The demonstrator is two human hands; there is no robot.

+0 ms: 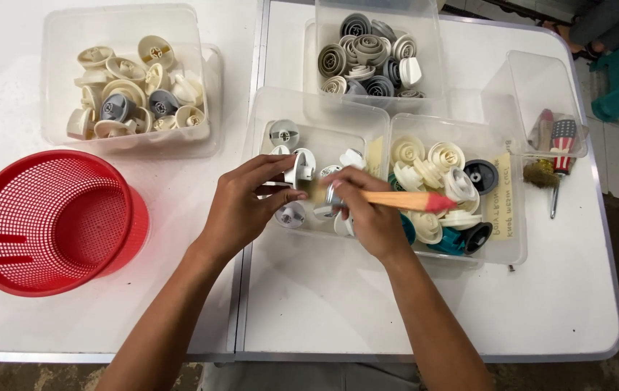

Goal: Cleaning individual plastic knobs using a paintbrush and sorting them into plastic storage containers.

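My left hand (241, 206) pinches a small white plastic knob (300, 168) over a clear tub (309, 108) that holds a few white and grey knobs. My right hand (367, 210) grips a paintbrush with an orange wooden handle and a red end (407, 200). Its bristle end lies against the knob, between the two hands. Both hands hover above the front of that tub.
A red perforated basket (49, 221) sits at the left. Clear tubs of cream knobs (125, 90), grey knobs (371, 54) and mixed knobs (443, 188) stand around. A screwdriver (559, 159) lies at the right, half under an empty clear tub (541, 87). The white table (324, 304) ends near me.
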